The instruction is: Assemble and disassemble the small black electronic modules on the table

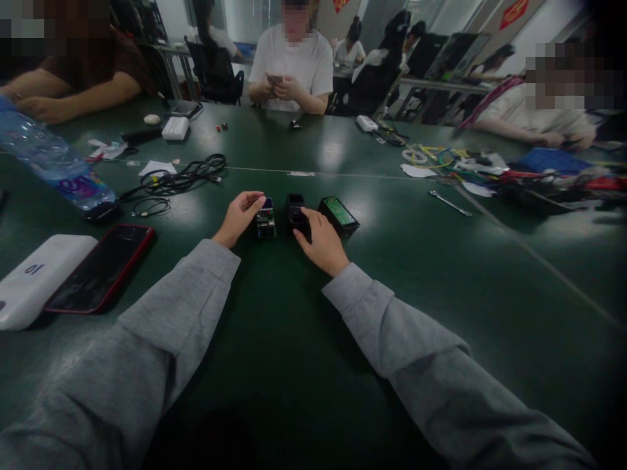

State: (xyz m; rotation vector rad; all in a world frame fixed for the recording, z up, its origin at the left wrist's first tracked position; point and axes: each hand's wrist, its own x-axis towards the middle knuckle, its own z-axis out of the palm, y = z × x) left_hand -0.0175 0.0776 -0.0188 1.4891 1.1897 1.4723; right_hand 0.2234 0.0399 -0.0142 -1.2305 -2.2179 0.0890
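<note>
Mid-frame on the table [264, 313], well short of its far edge: my L hand [240, 219] w/ thumb at the upper corner of a small circuit-board stack [266, 227]; whether that grip is firm, I can't say. My R hand [323, 245] sets thumb & fingers about a black case [294, 201] just beside it; how hard they press isn't clear either. A dark box w/ a green top [341, 212] sits at an angle near my R knuckles. Best handling, in my judgment: take bare boards by the edges, fingertips off comps., steady the case flat on the table, & don't nudge the box.
</note>
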